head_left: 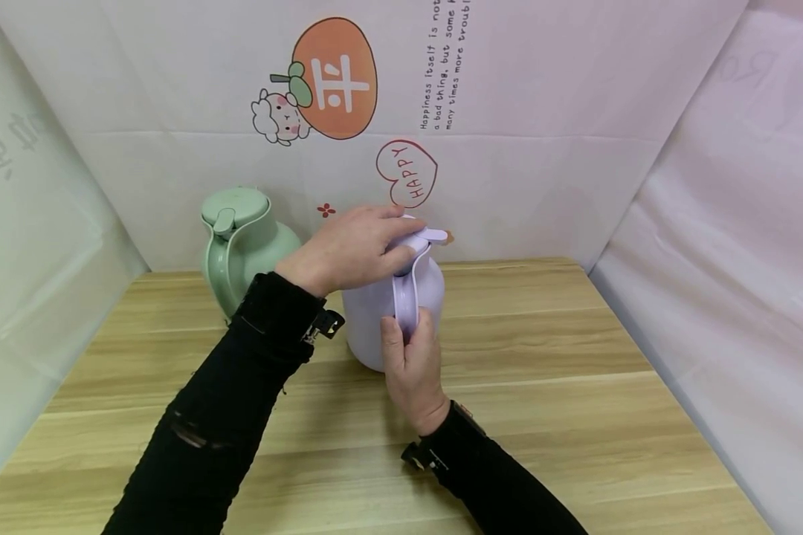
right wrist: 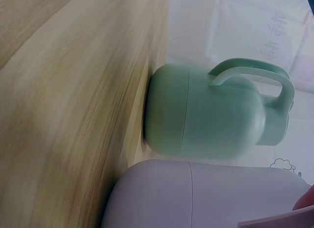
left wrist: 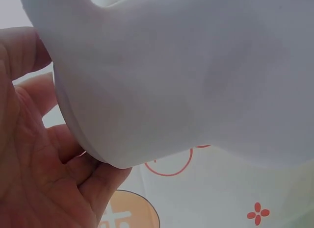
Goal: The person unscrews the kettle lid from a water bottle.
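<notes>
A lavender thermos jug (head_left: 364, 331) stands upright on the wooden table, its handle facing me. From above, my left hand (head_left: 351, 249) holds the jug's lid (head_left: 411, 244), fingers bent over the far side. A small lavender tab (head_left: 435, 235) sticks out to the right at the top. In the left wrist view, the fingers and thumb of the left hand (left wrist: 44, 169) curve about the jug's top (left wrist: 113, 100). Lower down, my right hand (head_left: 411, 371) grips the handle (head_left: 406, 301) with the thumb along its side. Only a fingertip of it shows in the right wrist view.
A green thermos jug (head_left: 241, 230) stands to the left, close to the lavender one, partly behind my left forearm. The wooden table (head_left: 542, 386) ends at a white printed cloth (head_left: 542, 148) at the back, with more cloth hanging at both sides.
</notes>
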Available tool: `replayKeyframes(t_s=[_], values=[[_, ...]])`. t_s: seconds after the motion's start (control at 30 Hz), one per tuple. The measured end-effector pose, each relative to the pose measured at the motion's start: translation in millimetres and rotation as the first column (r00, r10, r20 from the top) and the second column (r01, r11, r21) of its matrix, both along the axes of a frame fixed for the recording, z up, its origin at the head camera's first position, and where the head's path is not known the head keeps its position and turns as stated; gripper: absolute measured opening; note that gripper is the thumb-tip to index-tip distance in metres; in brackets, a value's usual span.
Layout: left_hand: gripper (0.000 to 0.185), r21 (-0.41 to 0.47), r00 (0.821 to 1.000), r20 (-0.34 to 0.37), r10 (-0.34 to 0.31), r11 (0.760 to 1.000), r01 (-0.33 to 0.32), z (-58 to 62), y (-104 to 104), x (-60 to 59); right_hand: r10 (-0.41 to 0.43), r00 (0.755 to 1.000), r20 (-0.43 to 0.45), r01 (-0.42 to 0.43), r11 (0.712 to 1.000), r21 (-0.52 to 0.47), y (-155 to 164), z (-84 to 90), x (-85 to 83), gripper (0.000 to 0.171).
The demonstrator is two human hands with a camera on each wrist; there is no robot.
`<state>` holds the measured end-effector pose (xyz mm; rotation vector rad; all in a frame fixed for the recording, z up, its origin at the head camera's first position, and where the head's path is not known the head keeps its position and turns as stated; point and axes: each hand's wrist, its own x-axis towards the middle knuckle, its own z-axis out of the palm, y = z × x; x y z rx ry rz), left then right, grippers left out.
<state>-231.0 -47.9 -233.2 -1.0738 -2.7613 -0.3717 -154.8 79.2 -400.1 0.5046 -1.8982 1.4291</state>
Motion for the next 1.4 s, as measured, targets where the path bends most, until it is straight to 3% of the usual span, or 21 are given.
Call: replayKeyframes(t_s=[0.53, 0.83, 1.13, 1.4], values=[[0.036, -0.015, 0.996, -0.081, 0.042, 0.999, -0.043, 1.1, 10.5, 5.8, 0.001, 1.0, 0.006, -0.001, 1.0, -0.005, 0.2, 0.2, -0.8, 0.028], [0.046, -0.054, 0.991, -0.075, 0.115, 0.991, -0.119, 2.2, 13.4, 6.8, -0.009, 1.0, -0.02, 0.009, 1.0, 0.003, 0.2, -0.7, -1.7, 0.029], [0.048, -0.077, 0.985, -0.087, 0.151, 0.985, -0.157, 3.0, 16.5, 8.6, -0.038, 0.999, -0.026, 0.039, 0.999, 0.007, -0.2, 0.4, -0.3, 0.033], [0.046, -0.07, 0.98, -0.101, 0.171, 0.981, -0.179, 3.4, 18.2, 9.6, -0.017, 0.999, -0.037, 0.017, 1.0, -0.006, 0.2, 0.1, -1.1, 0.036]])
